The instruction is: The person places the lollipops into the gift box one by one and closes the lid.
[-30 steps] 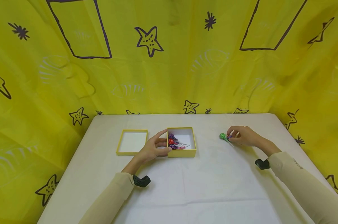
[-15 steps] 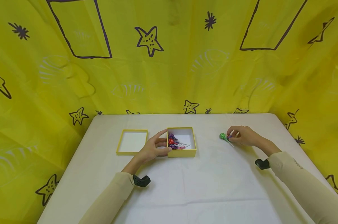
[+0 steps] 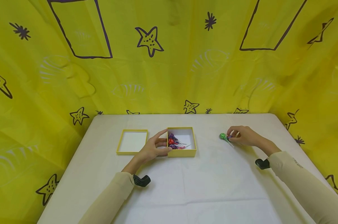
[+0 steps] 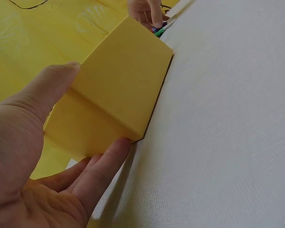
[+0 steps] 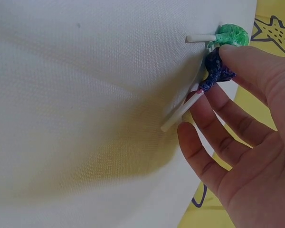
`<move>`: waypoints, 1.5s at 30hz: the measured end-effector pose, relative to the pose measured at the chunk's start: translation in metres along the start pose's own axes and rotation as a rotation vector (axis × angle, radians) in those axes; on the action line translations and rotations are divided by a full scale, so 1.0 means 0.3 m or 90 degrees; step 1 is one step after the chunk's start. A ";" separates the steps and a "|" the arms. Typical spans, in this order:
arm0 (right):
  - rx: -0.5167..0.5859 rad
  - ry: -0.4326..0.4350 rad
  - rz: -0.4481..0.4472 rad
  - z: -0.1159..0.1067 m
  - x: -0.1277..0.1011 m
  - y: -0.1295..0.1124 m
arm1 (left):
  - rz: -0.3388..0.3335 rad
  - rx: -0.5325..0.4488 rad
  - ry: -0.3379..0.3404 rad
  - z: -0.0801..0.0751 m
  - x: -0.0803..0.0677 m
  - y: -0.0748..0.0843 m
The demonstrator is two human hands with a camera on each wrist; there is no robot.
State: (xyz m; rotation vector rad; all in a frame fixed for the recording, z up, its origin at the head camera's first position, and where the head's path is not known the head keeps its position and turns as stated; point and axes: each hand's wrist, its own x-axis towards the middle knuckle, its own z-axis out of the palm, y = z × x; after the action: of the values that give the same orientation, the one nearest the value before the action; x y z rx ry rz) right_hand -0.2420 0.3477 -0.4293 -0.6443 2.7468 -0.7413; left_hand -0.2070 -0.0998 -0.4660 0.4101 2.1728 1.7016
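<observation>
Two hands were on the white surface [image 3: 202, 183]. Left hand [image 3: 153, 148] gripped the near-left corner of the yellow box [image 3: 182, 151], thumb on the front wall, index finger along the left wall. Inside the box, just right of that hand, lay several lollies [image 3: 174, 143], purple and red. The lid [image 3: 131, 142] sat open side up just left of the left hand, apart from the box. Right hand [image 3: 243, 136], well apart to the right, pinched a purple lolly [image 5: 217, 70] between thumb and fingers, its stick resting on the surface. A green lolly [image 3: 223, 136] lay touching it, just left of the right fingertips.
</observation>
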 end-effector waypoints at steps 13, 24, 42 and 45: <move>-0.007 -0.004 -0.001 -0.005 0.006 0.005 | -0.002 -0.009 -0.005 0.000 0.005 -0.001; -0.014 -0.016 -0.002 -0.013 0.013 0.007 | -0.002 -0.013 -0.011 -0.002 0.009 -0.005; -0.036 -0.011 -0.042 -0.112 0.018 -0.065 | -0.009 -0.018 -0.007 0.001 0.004 -0.001; -0.037 -0.011 -0.051 -0.126 0.015 -0.082 | -0.009 -0.010 -0.005 0.001 0.003 0.000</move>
State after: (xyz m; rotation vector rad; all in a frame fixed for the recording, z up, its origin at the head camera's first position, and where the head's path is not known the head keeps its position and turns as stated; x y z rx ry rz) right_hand -0.2495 0.3426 -0.3849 -0.7732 2.7504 -0.6714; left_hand -0.2076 -0.0992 -0.4663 0.3952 2.1501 1.7058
